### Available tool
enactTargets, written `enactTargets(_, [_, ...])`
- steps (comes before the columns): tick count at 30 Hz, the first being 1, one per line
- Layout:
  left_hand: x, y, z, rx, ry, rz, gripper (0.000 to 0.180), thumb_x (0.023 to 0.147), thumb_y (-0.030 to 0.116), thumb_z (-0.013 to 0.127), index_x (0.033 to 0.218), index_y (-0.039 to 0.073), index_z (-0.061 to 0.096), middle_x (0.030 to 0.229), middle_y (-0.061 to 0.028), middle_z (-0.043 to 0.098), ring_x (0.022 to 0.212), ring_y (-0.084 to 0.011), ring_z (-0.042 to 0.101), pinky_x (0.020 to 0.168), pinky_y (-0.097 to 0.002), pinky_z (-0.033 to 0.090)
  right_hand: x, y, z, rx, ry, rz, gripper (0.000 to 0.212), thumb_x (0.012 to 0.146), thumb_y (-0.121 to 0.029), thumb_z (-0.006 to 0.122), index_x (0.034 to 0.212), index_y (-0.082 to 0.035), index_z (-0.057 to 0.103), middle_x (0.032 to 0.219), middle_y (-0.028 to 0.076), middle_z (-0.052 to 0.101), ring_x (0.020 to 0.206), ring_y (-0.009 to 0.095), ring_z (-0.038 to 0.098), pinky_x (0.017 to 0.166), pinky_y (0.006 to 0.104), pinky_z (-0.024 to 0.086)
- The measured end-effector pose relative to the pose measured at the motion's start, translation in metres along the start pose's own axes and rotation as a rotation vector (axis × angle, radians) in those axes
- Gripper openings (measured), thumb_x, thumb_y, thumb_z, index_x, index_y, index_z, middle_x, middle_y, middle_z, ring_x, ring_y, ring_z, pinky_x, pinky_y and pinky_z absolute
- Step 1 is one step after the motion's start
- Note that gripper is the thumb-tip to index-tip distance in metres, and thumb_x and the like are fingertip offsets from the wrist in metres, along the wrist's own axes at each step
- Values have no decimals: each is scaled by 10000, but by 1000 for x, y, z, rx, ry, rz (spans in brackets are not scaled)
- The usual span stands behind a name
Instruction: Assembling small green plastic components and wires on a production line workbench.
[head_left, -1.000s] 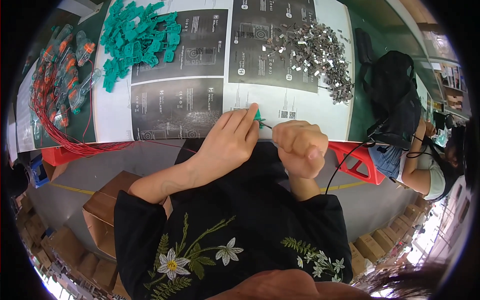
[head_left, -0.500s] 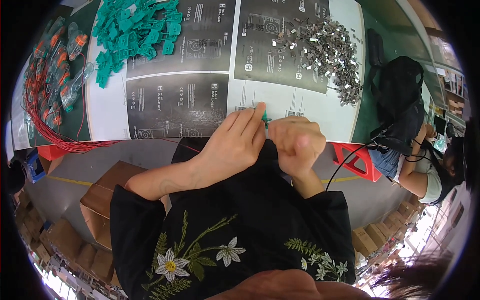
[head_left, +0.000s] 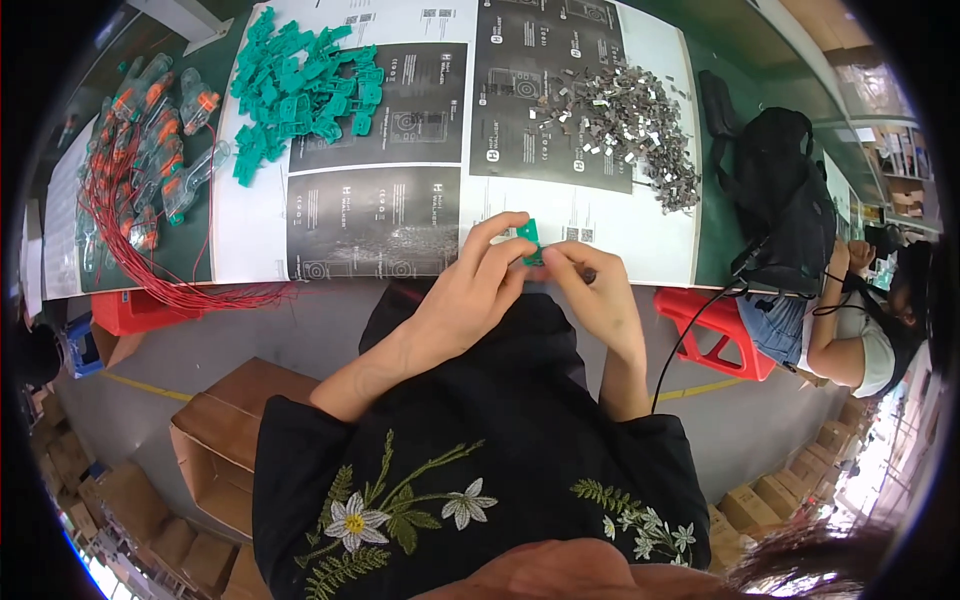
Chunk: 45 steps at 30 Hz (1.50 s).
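Near the table's front edge, my left hand (head_left: 478,278) grips a small green plastic part (head_left: 528,231) between thumb and fingers. My right hand (head_left: 600,292) is closed against the lower end of that part, thumb and forefinger together; what the fingertips pinch is too small to make out. A dark bit (head_left: 588,274) shows at the curled fingers of the right hand. At the far left of the sheets lies a heap of similar green plastic parts (head_left: 305,90). A scattered pile of small metal pieces (head_left: 640,125) lies at the far right.
Clear-and-orange plastic pieces (head_left: 160,150) with red wires (head_left: 130,255) lie on the left. A black bag (head_left: 775,190) stands at the right end of the table. Red stools (head_left: 715,335), an open cardboard box (head_left: 235,420) and a seated person (head_left: 840,330) are around the table.
My left fingers have opened out and show more of the green part. My right hand has turned from a fist-like pose to a pinch at its lower end. The view has shifted slightly.
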<state>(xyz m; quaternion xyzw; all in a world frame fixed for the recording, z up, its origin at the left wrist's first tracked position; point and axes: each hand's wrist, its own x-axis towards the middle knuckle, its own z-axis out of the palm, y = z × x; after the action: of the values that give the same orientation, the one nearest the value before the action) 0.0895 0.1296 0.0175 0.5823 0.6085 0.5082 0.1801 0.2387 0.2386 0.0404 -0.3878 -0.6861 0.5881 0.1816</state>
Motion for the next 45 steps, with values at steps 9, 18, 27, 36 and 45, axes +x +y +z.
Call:
enactTargets(9, [-1, 13, -10, 191, 109, 15, 252, 797, -41, 726, 1026, 9, 634, 1033, -101, 561, 636, -160, 570, 568, -269, 481, -11, -11, 25, -418, 149, -439, 67, 868, -11, 674, 925, 22, 663, 730, 62, 614, 528, 107, 530, 482, 245, 410])
enactTargets(18, [-2, 9, -16, 127, 85, -7, 203, 812, -37, 723, 998, -6, 648, 765, -58, 561, 609, -110, 546, 560, -244, 467, -13, -20, 39, -286, 205, -438, 56, 846, 10, 691, 890, 25, 659, 697, 67, 582, 507, 118, 504, 474, 232, 390])
enactTargets(27, [-7, 22, -19, -233, 117, -392, 69, 871, -18, 688, 934, -34, 663, 808, -1, 600, 676, -8, 509, 567, -175, 410, -19, -18, 33, -123, 236, -390, 73, 858, 7, 683, 915, 51, 680, 698, 39, 596, 528, 44, 448, 470, 205, 322])
enactTargets(36, [-3, 0, -39, -819, -131, -596, 63, 866, -31, 688, 927, -32, 670, 835, -24, 629, 723, -53, 562, 632, -190, 441, -16, -22, 19, 421, -50, -2, 119, 899, 2, 604, 822, 77, 655, 653, 81, 571, 436, 46, 402, 395, 219, 279])
enactTargets(45, [12, 6, -101, -139, -187, -143, 112, 851, 36, 713, 943, -23, 689, 924, -67, 694, 865, -119, 635, 763, -268, 496, -17, -4, -53, 685, -378, -212, 346, 883, -148, 625, 603, 43, 551, 475, 55, 478, 339, 76, 334, 325, 233, 238])
